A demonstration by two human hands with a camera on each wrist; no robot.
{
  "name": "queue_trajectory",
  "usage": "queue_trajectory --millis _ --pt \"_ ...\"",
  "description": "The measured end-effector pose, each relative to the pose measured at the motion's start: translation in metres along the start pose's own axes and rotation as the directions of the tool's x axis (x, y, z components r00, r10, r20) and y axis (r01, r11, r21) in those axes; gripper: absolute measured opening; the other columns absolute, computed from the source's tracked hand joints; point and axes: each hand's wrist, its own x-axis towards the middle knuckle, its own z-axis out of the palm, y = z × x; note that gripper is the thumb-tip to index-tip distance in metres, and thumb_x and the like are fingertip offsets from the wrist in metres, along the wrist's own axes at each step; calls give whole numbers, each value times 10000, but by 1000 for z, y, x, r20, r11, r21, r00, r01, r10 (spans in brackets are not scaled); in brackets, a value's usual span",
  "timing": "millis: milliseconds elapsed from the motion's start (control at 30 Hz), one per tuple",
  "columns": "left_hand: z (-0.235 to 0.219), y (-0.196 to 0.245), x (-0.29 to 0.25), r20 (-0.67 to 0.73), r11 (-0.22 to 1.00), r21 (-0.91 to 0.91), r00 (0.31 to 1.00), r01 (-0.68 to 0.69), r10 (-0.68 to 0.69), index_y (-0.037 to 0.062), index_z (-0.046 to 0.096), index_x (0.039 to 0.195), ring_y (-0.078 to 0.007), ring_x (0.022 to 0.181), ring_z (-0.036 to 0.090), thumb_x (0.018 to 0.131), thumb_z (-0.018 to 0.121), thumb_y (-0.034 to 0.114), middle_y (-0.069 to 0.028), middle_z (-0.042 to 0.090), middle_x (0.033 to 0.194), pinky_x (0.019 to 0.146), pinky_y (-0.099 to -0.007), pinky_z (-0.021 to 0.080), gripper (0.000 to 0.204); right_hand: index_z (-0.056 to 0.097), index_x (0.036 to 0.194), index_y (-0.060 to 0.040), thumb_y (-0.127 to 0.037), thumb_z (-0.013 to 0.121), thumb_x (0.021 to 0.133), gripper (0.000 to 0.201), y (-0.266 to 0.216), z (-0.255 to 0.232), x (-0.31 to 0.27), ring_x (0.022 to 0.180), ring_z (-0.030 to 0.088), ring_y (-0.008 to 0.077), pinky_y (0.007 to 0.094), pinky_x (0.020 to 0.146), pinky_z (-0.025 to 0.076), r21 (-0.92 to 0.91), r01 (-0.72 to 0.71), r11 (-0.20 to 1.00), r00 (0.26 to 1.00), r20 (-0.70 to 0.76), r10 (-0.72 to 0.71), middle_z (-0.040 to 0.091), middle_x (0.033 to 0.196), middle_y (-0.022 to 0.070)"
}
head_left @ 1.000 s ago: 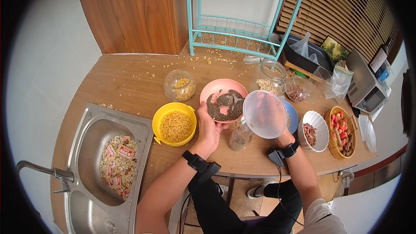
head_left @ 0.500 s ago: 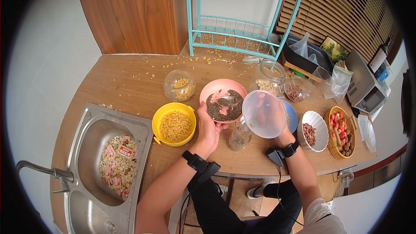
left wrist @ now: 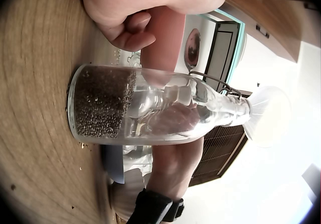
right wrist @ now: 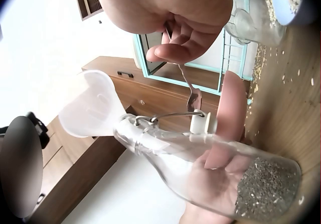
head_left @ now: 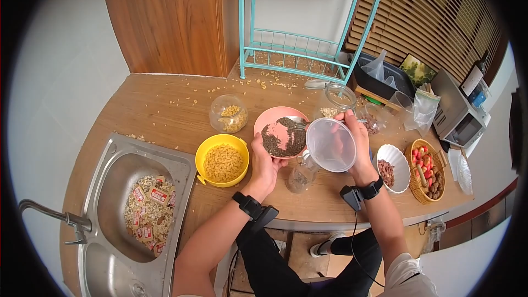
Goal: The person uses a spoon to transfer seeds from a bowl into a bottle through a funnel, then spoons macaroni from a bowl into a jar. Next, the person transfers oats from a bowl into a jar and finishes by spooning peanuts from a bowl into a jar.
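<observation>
My left hand (head_left: 265, 171) grips the pink bowl (head_left: 270, 116) of dark seeds by its near left rim. My right hand (head_left: 356, 146) pinches the handle of a metal spoon (right wrist: 193, 99), whose head is over the bowl's right side in the head view. Between the hands stands an upright clear bottle (left wrist: 170, 108), its lower part filled with dark seeds. A translucent funnel (head_left: 331, 145) sits in its mouth, and the swing stopper (right wrist: 203, 123) hangs open beside the neck. The funnel covers part of the bottle in the head view.
Left of the bowl are a yellow bowl (head_left: 245, 147) of macaroni and a round jar (head_left: 221, 111). A glass jar (head_left: 342, 98), white bowl (head_left: 400, 166) and fruit basket (head_left: 419, 188) lie rightward. The sink (head_left: 184, 179) is at left; a turquoise rack (head_left: 297, 70) stands behind.
The right hand has risen into clearer view beside the funnel, and the spoon has moved toward the bowl's upper right. The head view has shifted slightly. The left hand still holds the bowl.
</observation>
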Motion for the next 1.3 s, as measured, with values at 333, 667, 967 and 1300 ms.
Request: queue_trajectory --millis 333,667,967,1300 --pt "12 6 -7 -73 999 -44 997 -10 7 136 536 1110 -123 774 546 1023 288 593 -15 621 938 630 -286 413 527 594 1020 -36 -339 415 1082 357 -41 8 -2 484 494 92 229 410 371 -19 67 998 998 7 -67 625 799 44" --pt "4 1 -2 -45 1000 -18 999 -17 16 132 548 1158 -136 797 589 1019 257 596 -25 647 978 655 -280 444 565 578 1026 -42 -340 415 1081 345 -85 16 -11 428 435 79 230 380 316 52 109 993 993 42 -111 614 789 38" --pt "12 6 -7 -74 1000 -17 997 -26 25 133 549 1090 -122 764 555 1016 291 600 -13 621 922 630 -288 424 539 581 1009 -56 -330 414 1079 329 -118 15 -41 414 385 68 219 367 294 61 129 990 991 24 -131 606 774 22" --pt "8 3 -3 -71 999 -29 997 -17 15 132 536 1125 -127 767 567 1015 292 606 -21 631 944 624 -284 421 544 588 967 -49 -342 404 1083 365 -117 5 -73 390 412 80 225 351 312 -4 154 988 988 -5 -154 626 747 34"
